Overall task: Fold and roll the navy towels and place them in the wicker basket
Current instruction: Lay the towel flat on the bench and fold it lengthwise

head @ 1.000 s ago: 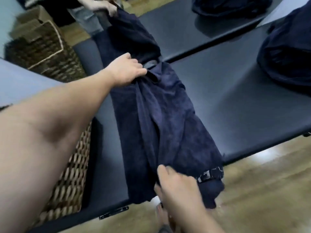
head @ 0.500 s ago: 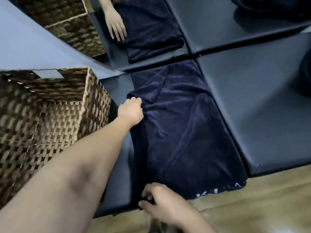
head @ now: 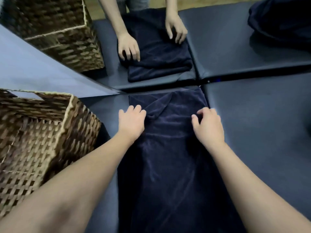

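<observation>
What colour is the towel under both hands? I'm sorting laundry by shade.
Navy, plain with no pattern, on the towel; seen in the head view.

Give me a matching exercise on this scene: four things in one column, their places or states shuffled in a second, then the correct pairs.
Column A
1. near wicker basket
2. long navy towel
3. folded navy towel
4. dark heap

Column B
a. under another person's two hands
b. far right of the mats
c. left of the left hand
d. laid lengthwise between both forearms

Pairs: 1-c, 2-d, 3-a, 4-b
</observation>
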{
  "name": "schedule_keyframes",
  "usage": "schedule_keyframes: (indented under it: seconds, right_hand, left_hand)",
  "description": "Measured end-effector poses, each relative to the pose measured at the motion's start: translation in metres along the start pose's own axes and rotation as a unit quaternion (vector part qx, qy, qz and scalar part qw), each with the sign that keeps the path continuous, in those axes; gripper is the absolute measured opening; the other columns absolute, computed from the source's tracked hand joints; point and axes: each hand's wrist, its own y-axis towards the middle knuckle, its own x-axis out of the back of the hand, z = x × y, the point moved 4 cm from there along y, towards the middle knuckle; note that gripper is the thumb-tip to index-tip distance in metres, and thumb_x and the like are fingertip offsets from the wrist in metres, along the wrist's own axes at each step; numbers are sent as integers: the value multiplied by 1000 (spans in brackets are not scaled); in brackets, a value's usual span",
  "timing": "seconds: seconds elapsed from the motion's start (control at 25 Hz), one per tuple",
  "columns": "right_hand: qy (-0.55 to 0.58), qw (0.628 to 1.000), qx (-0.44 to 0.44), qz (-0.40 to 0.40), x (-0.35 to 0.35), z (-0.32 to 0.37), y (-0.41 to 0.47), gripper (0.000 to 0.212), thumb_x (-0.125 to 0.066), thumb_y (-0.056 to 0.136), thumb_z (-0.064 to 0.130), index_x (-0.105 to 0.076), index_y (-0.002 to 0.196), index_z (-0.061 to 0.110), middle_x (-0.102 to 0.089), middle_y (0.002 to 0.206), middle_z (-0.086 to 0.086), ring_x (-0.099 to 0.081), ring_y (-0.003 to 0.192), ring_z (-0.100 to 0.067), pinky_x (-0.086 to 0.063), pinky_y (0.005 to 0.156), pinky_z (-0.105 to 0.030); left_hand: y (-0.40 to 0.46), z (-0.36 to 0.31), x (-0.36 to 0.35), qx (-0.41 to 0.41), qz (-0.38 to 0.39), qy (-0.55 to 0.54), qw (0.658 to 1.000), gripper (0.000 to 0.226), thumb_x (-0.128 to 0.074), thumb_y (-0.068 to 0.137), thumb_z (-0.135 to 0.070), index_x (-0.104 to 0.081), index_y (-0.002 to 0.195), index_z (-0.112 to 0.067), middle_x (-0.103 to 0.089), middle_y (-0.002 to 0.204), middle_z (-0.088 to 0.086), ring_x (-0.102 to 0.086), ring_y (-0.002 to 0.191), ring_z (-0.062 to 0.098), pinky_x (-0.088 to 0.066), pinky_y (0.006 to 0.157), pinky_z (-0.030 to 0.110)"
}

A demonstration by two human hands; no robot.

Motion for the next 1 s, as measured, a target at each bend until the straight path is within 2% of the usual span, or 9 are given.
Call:
schedule_keyframes:
  seconds: [0.12, 0.24, 0.4, 0.44, 0.52, 0.6, 0.68, 0.84, 1.0]
  right_hand:
    - [-10, 998, -54, 38, -11, -21, 65, 51, -60, 97, 41, -48, 138, 14, -51, 135, -15, -47, 121, -42, -37, 102, -48]
    - [50, 989, -40, 133, -20, -25, 110, 47, -68, 93, 37, -52, 132, 16, -60, 128, -12, -53, 122, -37, -42, 98, -41]
    - [121, 990, -50, 53, 0, -33, 133, 13, -65, 89, 27, -58, 93, 17, -61, 89, 0, -60, 97, -30, -38, 76, -30]
    - [145, 987, -44, 49, 1, -35, 136, 14, -65, 90, 28, -60, 98, 18, -60, 95, -1, -60, 100, -29, -40, 81, -31]
    - [130, 986, -13, 105, -10, -34, 144, 33, -65, 94, 37, -61, 124, 23, -54, 121, -9, -51, 121, -33, -38, 104, -35]
    - [59, 980, -1, 190, -21, -33, 154, 39, -60, 96, 51, -61, 130, 33, -45, 135, -11, -37, 132, -35, -26, 114, -39]
    - [36, 970, -5, 239, -20, -32, 162, 22, -64, 92, 54, -68, 97, 33, -52, 120, -6, -41, 121, -30, -33, 106, -41]
    - [116, 959, 59, 252, -3, -31, 177, 47, -70, 93, 39, -47, 59, 16, -44, 62, 1, -40, 66, -16, -32, 59, -31]
    - [336, 932, 10, 138, 13, -42, 199, 42, -65, 97, 30, -61, 56, 22, -50, 56, 12, -42, 62, -9, -34, 65, -30]
  left_hand:
    - [24, 21, 14, 149, -37, -172, 973, 30, -45, 93, -14, -65, 113, -24, -60, 115, 2, -57, 108, 29, -40, 86, 42]
    - [59, 53, 28, 310, -78, -330, 888, 33, -39, 92, -10, -64, 108, -23, -61, 118, 4, -57, 109, 33, -41, 84, 37]
    - [75, 49, 21, 327, -87, -315, 887, 24, -44, 95, -14, -61, 111, -22, -57, 122, 5, -52, 118, 31, -42, 93, 45]
    - [72, 42, 15, 330, -82, -327, 882, 21, -49, 98, -26, -57, 117, -21, -57, 126, 3, -50, 122, 30, -41, 96, 46]
    - [65, 32, 2, 352, -14, -350, 868, 54, -53, 93, -59, -50, 131, -21, -54, 135, 1, -45, 131, 28, -39, 104, 49]
    - [62, 32, -18, 359, 65, -324, 873, 68, -56, 86, -69, -50, 132, -20, -53, 138, 2, -42, 134, 29, -39, 106, 51]
    - [62, 39, -27, 342, 60, -370, 862, 46, -61, 86, -58, -59, 110, -18, -62, 124, 4, -52, 122, 30, -44, 102, 50]
    - [61, 44, -13, 324, -43, -508, 797, 23, -63, 94, -35, -62, 95, -12, -70, 93, 1, -65, 90, 22, -53, 85, 40]
    - [64, 32, -19, 351, -9, -591, 726, 17, -56, 103, -25, -62, 110, -11, -69, 103, -2, -66, 103, 20, -52, 91, 34]
